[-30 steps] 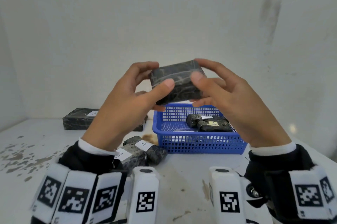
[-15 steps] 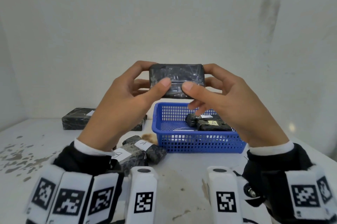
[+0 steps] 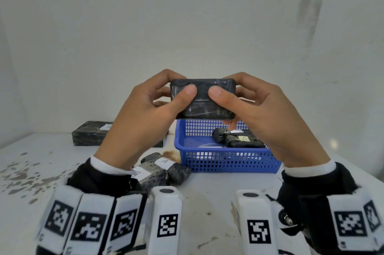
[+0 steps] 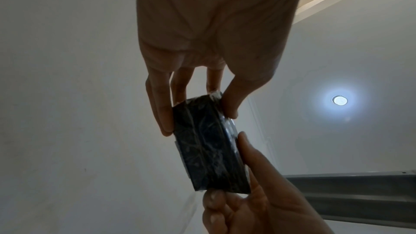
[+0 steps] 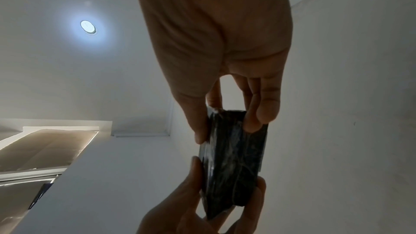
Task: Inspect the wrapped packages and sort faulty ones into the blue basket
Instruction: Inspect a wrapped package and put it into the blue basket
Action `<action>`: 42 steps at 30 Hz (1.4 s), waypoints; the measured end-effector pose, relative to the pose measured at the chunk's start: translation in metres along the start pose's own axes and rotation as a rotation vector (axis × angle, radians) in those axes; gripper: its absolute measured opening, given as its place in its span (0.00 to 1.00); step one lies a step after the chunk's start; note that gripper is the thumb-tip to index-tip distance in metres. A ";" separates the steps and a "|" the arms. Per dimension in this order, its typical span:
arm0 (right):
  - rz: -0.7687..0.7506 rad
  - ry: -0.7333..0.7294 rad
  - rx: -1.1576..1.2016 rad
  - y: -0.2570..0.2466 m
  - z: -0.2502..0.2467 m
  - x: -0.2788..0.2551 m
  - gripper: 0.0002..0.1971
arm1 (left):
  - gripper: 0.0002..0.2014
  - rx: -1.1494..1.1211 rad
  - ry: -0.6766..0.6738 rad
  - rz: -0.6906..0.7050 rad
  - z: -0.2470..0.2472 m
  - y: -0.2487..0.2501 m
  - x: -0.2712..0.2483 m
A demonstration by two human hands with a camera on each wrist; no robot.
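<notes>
A dark, plastic-wrapped package (image 3: 202, 99) (image 4: 209, 150) (image 5: 234, 163) is held level in the air above the blue basket (image 3: 228, 161). My left hand (image 3: 145, 117) (image 4: 198, 109) pinches its left end, thumb on the near face and fingers behind. My right hand (image 3: 261, 113) (image 5: 227, 124) pinches its right end the same way. No label shows on the face turned to me. The basket holds dark wrapped packages (image 3: 239, 139), one with a label marked A.
Two more wrapped packages with white labels (image 3: 164, 169) lie on the white table (image 3: 207, 192) in front of my left wrist. A longer dark block (image 3: 91, 133) sits at the back left by the wall. The table is stained at the left.
Both hands have turned the package from a tilt to level, rolling a different face toward me, and lowered it slightly. Both pinches stayed on it throughout.
</notes>
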State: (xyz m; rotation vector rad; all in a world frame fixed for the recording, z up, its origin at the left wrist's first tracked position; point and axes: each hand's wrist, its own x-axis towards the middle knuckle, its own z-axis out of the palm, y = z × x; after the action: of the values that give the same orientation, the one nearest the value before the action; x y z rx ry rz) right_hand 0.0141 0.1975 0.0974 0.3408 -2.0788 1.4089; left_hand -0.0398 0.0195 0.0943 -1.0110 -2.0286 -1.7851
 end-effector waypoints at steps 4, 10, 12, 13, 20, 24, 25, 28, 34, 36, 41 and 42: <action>-0.014 0.015 0.004 0.002 0.001 0.000 0.09 | 0.16 -0.012 0.001 -0.007 0.003 0.002 -0.001; -0.070 0.020 0.023 -0.003 0.004 -0.002 0.14 | 0.10 -0.185 -0.006 -0.118 0.003 0.004 0.001; -0.054 0.006 0.078 -0.003 0.005 -0.001 0.20 | 0.11 -0.174 0.029 -0.102 0.001 0.001 0.003; -0.034 0.002 0.097 -0.002 0.005 0.000 0.21 | 0.14 -0.153 0.033 -0.089 0.000 -0.002 0.004; 0.019 -0.027 0.111 0.005 0.002 0.003 0.17 | 0.12 -0.093 0.044 -0.016 0.002 -0.001 0.002; 0.012 -0.040 0.086 0.001 0.000 0.000 0.17 | 0.13 -0.074 0.038 -0.006 0.002 -0.002 0.002; 0.009 -0.037 0.072 -0.001 -0.001 0.000 0.17 | 0.13 -0.072 0.032 -0.006 0.002 -0.002 0.002; 0.009 -0.024 0.021 -0.002 0.000 -0.001 0.18 | 0.15 -0.072 0.033 0.008 0.002 -0.003 0.002; 0.027 0.002 -0.021 -0.003 0.002 -0.001 0.16 | 0.20 -0.080 0.028 0.018 0.002 -0.005 0.003; 0.021 0.018 -0.026 -0.002 0.002 0.000 0.14 | 0.21 -0.062 0.034 0.012 0.003 -0.004 0.002; -0.029 0.034 -0.005 -0.003 0.001 -0.001 0.17 | 0.27 -0.008 -0.005 -0.072 0.004 0.000 0.000; -0.036 0.032 0.008 -0.002 0.001 -0.001 0.19 | 0.25 -0.021 -0.003 -0.070 0.004 0.000 0.001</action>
State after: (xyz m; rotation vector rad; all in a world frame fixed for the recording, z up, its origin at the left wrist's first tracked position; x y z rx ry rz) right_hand 0.0162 0.1956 0.0981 0.3549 -2.0328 1.3928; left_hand -0.0397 0.0235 0.0936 -0.9607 -2.0748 -1.8447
